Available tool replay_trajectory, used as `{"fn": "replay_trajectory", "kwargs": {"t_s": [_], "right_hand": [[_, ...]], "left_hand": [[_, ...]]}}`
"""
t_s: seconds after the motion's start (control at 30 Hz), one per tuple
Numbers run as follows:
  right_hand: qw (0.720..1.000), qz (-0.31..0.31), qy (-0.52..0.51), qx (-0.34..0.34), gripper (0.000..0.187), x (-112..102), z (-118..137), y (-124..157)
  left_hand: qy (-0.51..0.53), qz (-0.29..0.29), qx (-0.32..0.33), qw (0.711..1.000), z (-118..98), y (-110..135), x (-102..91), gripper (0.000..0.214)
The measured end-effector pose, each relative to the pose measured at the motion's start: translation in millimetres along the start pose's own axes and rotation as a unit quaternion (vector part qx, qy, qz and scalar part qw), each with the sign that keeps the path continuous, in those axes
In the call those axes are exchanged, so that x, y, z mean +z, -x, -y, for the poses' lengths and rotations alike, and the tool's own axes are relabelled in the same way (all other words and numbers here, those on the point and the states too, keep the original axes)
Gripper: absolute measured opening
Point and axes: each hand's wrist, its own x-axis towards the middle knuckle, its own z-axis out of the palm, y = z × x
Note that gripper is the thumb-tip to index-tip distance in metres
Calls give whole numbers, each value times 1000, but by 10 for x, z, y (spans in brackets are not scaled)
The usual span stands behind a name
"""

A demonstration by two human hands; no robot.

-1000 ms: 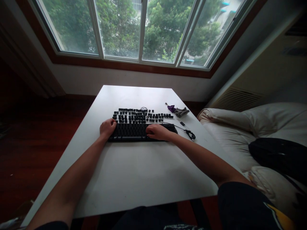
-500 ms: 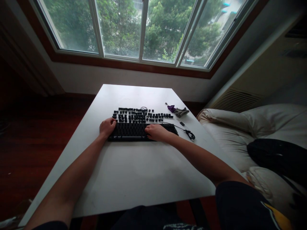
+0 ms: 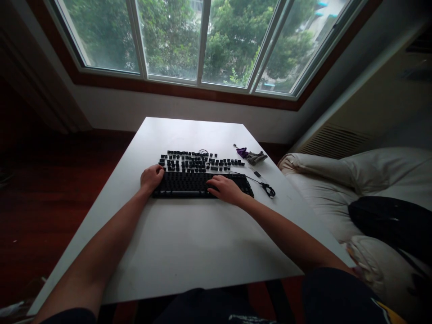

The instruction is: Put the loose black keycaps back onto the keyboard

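Observation:
A black keyboard (image 3: 184, 185) lies flat on the white table, its key caps off at least in part. My left hand (image 3: 151, 177) is closed at the keyboard's left end, thumb and fingers curled about its upper left corner. Over the right half of the keyboard rests my right hand (image 3: 225, 188), thumb and fingers apart, with nothing visible between them. Fingertips of that hand touch or hover just above the board; which of the two I cannot tell. Behind the keyboard, loose black keycaps (image 3: 184, 165) stand in rough rows, the nearest ones close to my left fingers.
A coiled black cable (image 3: 269, 191) lies right of the keyboard. Farther back are a purple cloth-like item (image 3: 242, 152) and a grey crumpled cloth (image 3: 256, 157). The white table (image 3: 189, 243) ends near a pale sofa (image 3: 317, 180) on the right, where a black bag (image 3: 388, 220) rests.
My right hand has shifted slightly right and its thumb and fingers have spread from a closed pinch. My left hand stays at the keyboard's left end.

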Motion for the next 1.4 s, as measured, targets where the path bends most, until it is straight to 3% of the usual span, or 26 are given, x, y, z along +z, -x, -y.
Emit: {"fn": "replay_trajectory", "kwargs": {"t_s": [0.17, 0.33, 0.5, 0.93, 1.07, 1.23, 1.4], "right_hand": [[992, -122, 18, -30, 63, 133, 82, 216], [989, -136, 51, -19, 79, 284, 214, 383], [996, -67, 61, -16, 66, 416, 280, 434], [995, -82, 48, 4, 62, 434, 304, 425], [995, -92, 27, 0, 50, 371, 285, 367], [992, -121, -27, 18, 43, 180, 54, 111], [995, -92, 13, 23, 22, 51, -352, -318]], "left_hand": [[-18, 2, -11, 1000, -33, 2, -3, 28], [-21, 7, -16, 1000, -67, 20, -18, 27], [-18, 4, -13, 1000, -74, 28, -10, 27], [-12, 0, -6, 1000, -26, 6, -3, 28], [-15, 0, -8, 1000, -11, 5, -10, 28], [-13, 1, -5, 1000, 1, 9, -13, 28], [-13, 0, -3, 1000, -6, 6, -38, 28]]}}
